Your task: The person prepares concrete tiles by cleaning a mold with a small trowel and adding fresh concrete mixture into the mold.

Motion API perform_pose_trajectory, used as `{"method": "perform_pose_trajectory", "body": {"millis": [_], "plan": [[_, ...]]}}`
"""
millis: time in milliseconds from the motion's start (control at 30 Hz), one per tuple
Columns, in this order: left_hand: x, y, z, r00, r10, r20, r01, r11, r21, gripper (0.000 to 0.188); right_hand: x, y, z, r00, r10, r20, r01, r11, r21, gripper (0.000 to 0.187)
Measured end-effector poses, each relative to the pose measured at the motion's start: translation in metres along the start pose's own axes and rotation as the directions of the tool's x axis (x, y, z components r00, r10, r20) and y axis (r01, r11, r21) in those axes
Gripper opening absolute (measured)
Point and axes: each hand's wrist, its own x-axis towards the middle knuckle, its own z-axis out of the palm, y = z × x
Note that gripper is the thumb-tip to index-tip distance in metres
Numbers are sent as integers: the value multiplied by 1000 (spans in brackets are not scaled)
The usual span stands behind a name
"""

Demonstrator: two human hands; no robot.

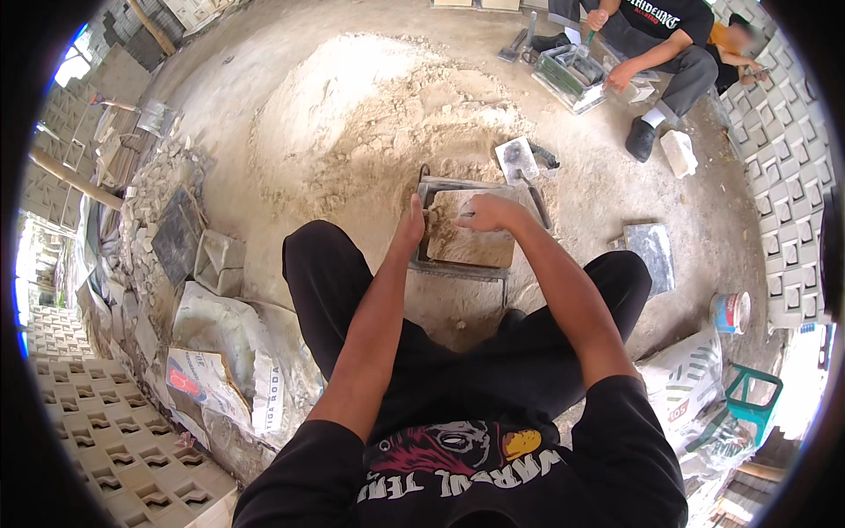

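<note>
A tan, sand-dusted slab (484, 245) lies tilted over a dark metal mould frame (464, 273) on the ground between my knees. My left hand (412, 222) grips the slab's left edge, with part of its fingers hidden. Over the slab's upper part, my right hand (491, 214) is closed, its fingertips close to the surface; whatever they may hold is too small to make out. Clumps of damp-looking sand stick to the slab near both hands. Just beyond the frame's far right corner lies a trowel (517, 160), and a dark-handled tool (537, 202) leans along its right side.
A broad sand heap (378, 106) spreads beyond the frame. At far right a person (656, 62) works over another mould (572, 77). Flat plates (649, 255), a paint bucket (731, 312) and a green stool (754, 400) stand right; rubble (158, 207) and sacks (220, 343) lie left.
</note>
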Motion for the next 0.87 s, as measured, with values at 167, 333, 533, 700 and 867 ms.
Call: {"method": "perform_pose_trajectory", "body": {"millis": [167, 333, 533, 700, 867], "plan": [[8, -11, -6, 996, -64, -57, 59, 994, -90, 95, 2, 0, 4, 988, -84, -128, 79, 996, -43, 62], [2, -4, 1, 998, -64, -18, 62, 994, -92, 96, -16, 23, -7, 996, -4, -87, 18, 986, 163, 62], [10, 7, -1, 1000, -18, -9, 16, 972, -236, 94, -42, 22, -23, 987, 110, -113, -45, 884, 466, 60], [18, 13, 4, 1000, 14, 9, -10, 937, -349, 90, -56, 7, -11, 949, 270, -164, -96, 741, 664, 57], [13, 20, 16, 995, -45, 84, 82, 855, -511, 92, -66, -9, 1, 886, 463, 31, -228, 377, 897, 51]]}}
